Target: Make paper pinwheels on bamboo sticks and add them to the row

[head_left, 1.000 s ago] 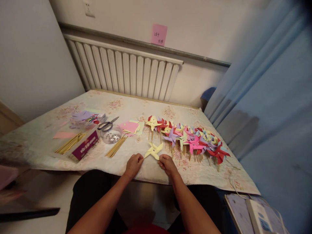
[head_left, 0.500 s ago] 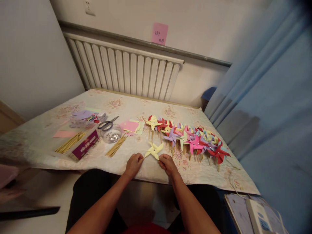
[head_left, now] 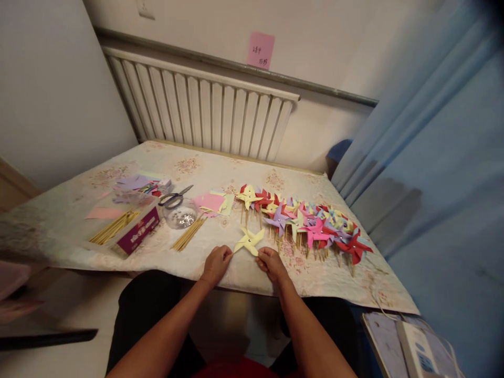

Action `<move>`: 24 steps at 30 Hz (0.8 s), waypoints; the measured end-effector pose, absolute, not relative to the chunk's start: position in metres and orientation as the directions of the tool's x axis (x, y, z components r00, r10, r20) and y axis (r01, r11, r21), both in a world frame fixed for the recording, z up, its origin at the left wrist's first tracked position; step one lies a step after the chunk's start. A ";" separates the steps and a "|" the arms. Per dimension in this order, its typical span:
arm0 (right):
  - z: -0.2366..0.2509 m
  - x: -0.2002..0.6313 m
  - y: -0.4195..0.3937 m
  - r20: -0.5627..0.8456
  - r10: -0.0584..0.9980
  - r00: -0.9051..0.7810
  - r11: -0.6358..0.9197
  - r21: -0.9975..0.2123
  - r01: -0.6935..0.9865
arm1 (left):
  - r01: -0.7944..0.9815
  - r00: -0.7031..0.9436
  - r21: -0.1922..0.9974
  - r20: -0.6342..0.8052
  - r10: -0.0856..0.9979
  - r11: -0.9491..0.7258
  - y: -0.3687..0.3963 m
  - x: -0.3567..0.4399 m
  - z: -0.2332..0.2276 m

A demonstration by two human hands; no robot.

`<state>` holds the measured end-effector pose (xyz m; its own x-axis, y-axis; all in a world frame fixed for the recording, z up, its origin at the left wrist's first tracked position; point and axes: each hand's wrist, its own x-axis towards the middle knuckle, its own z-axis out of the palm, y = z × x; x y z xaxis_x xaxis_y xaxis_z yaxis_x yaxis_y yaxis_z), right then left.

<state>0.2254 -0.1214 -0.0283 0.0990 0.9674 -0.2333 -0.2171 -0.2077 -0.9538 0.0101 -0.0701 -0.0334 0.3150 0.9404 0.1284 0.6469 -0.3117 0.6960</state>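
Between my hands, just above the table's front part, is a pale yellow paper pinwheel [head_left: 249, 241] with a small pin at its centre. My left hand [head_left: 218, 263] pinches the tip of its left blade. The lower right blade tip is between the thumb and fingers of my right hand [head_left: 271, 262]. No stick shows on this pinwheel. To the right lie many finished pinwheels on sticks [head_left: 303, 223], in red, pink, purple and yellow. A bundle of wooden sticks [head_left: 188, 234] lies left of my hands, near a clear bowl of small metal pins [head_left: 181, 217].
Scissors [head_left: 176, 198] rest by the bowl's far rim. Paper squares [head_left: 210, 202] lie behind the sticks. A purple-fronted box [head_left: 137, 231] of sticks stands at left, with coloured paper [head_left: 134, 182] behind. A power strip [head_left: 417, 349] sits low at right, beside a blue curtain [head_left: 444, 173].
Both hands stay almost in place, still pinching the yellow pinwheel's blade tips. The view has shifted slightly.
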 end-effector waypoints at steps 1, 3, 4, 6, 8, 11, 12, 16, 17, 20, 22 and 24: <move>-0.028 0.225 -0.121 -0.237 0.966 0.105 -0.210 -0.953 -0.217 | 0.648 0.313 0.697 0.125 0.941 -0.308 -0.070 0.010 -0.033; -0.028 0.225 -0.121 -0.242 0.963 0.117 -0.213 -0.953 -0.217 | 0.650 0.309 0.699 0.116 0.944 -0.298 -0.070 0.010 -0.033; -0.028 0.225 -0.121 -0.243 0.962 0.120 -0.214 -0.953 -0.215 | 0.650 0.306 0.701 0.113 0.945 -0.294 -0.070 0.010 -0.033; -0.028 0.224 -0.121 -0.243 0.963 0.118 -0.216 -0.955 -0.202 | 0.648 0.303 0.703 0.115 0.946 -0.293 -0.071 0.010 -0.032; -0.029 0.224 -0.120 -0.241 0.964 0.110 -0.219 -0.959 -0.181 | 0.645 0.304 0.704 0.121 0.945 -0.297 -0.071 0.010 -0.031; -0.028 0.223 -0.121 -0.241 0.965 0.100 -0.224 -0.962 -0.157 | 0.647 0.302 0.704 0.116 0.946 -0.293 -0.071 0.011 -0.031; -0.028 0.223 -0.121 -0.240 0.966 0.099 -0.224 -0.962 -0.153 | 0.649 0.301 0.703 0.115 0.947 -0.291 -0.071 0.011 -0.031; -0.028 0.223 -0.121 -0.228 0.968 0.105 -0.212 -0.967 -0.142 | 0.638 0.298 0.711 0.128 0.946 -0.297 -0.071 0.010 -0.033; -0.028 0.223 -0.121 -0.224 0.969 0.104 -0.209 -0.968 -0.140 | 0.634 0.296 0.714 0.131 0.946 -0.297 -0.071 0.010 -0.033; -0.028 0.224 -0.121 -0.213 0.972 0.096 -0.199 -0.970 -0.139 | 0.629 0.293 0.720 0.131 0.947 -0.293 -0.071 0.011 -0.033; -0.028 0.223 -0.122 -0.207 0.973 0.098 -0.192 -0.970 -0.147 | 0.631 0.286 0.725 0.115 0.951 -0.277 -0.070 0.011 -0.032; -0.029 0.223 -0.122 -0.200 0.973 0.112 -0.181 -0.970 -0.163 | 0.629 0.268 0.739 0.086 0.960 -0.242 -0.069 0.012 -0.030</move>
<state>0.2226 -0.1216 -0.0291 0.1118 0.9734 -0.2000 -0.1628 -0.1806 -0.9700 0.0117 -0.0693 -0.0301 0.2677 0.9597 0.0860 0.6289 -0.2417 0.7390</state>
